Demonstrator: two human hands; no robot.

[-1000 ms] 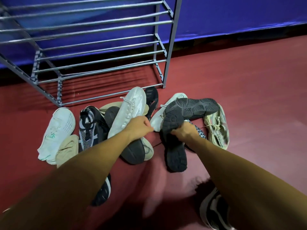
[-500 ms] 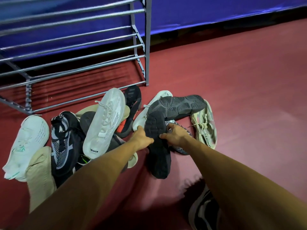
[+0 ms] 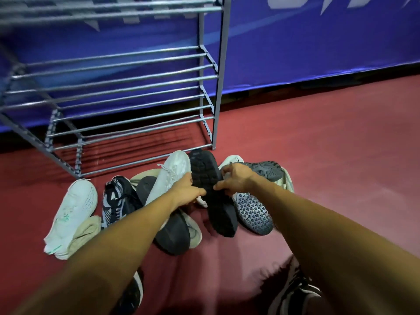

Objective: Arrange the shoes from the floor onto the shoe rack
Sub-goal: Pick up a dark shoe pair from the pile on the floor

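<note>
A grey metal shoe rack (image 3: 127,92) with bare shelves stands at the upper left against a blue wall. On the red floor in front of it lies a heap of shoes. A black shoe (image 3: 213,194) is turned sole up in the middle of the heap. My left hand (image 3: 186,192) grips its left edge and my right hand (image 3: 234,178) pinches its right edge. Beside it are a white sneaker (image 3: 170,176), a black-and-white knit sneaker (image 3: 118,198), a mint-white sneaker (image 3: 72,208) and a grey studded sole (image 3: 252,210).
A beige shoe (image 3: 84,235) lies at the heap's left, a dark sole (image 3: 172,233) near my left forearm, another grey sole (image 3: 266,170) at the right. My own shoes (image 3: 293,296) show at the bottom edge. Open red floor (image 3: 329,144) stretches to the right.
My left hand has left the white sneaker and come onto the black shoe. The black shoe has turned and risen toward the rack, uncovering the grey studded sole.
</note>
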